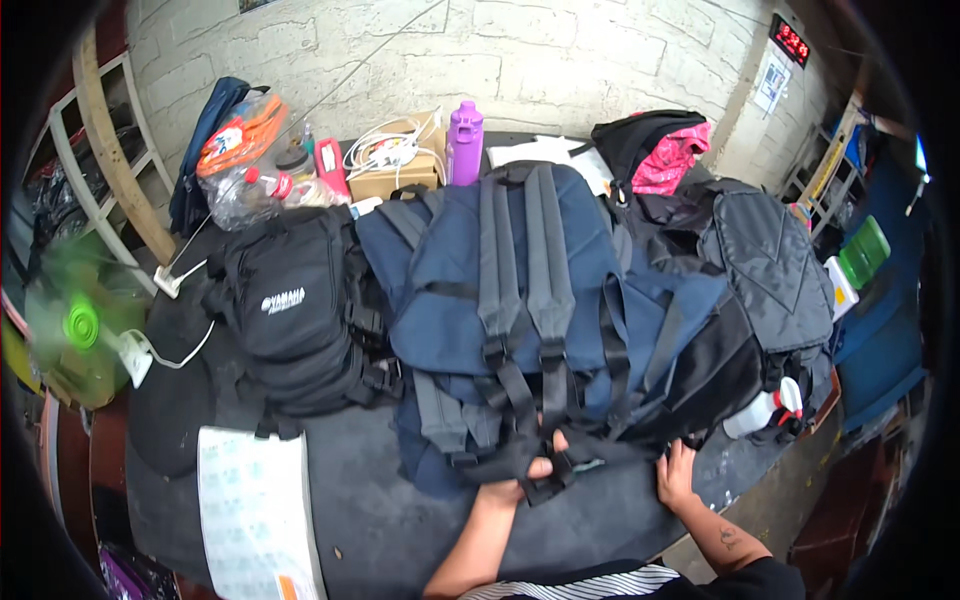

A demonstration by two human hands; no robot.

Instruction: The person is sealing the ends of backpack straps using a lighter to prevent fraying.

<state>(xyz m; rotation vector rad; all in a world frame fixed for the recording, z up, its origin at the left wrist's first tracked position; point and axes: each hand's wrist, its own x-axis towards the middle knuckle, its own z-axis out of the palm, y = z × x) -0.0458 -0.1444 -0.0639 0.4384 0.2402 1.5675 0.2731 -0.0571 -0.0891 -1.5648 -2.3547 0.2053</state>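
A navy blue backpack (440,330) with grey padded shoulder straps (548,260) lies on the table in front of me, straps facing up. More navy and black bag fabric shows beneath it. My left hand (508,488) is closed around the black webbing straps (520,460) at its near end, thumb on top, beside a black buckle (560,475). To the right, my right hand (677,472) has its bent fingers at the lower edge of a black bag (690,390), which partly covers the fingertips.
A black backpack (290,290) and a printed sheet (255,510) lie at left. Grey bags (770,270) and a spray bottle (755,413) are at right. Behind stand a purple bottle (464,145) and a cardboard box (395,180). A green fan (82,322) is far left.
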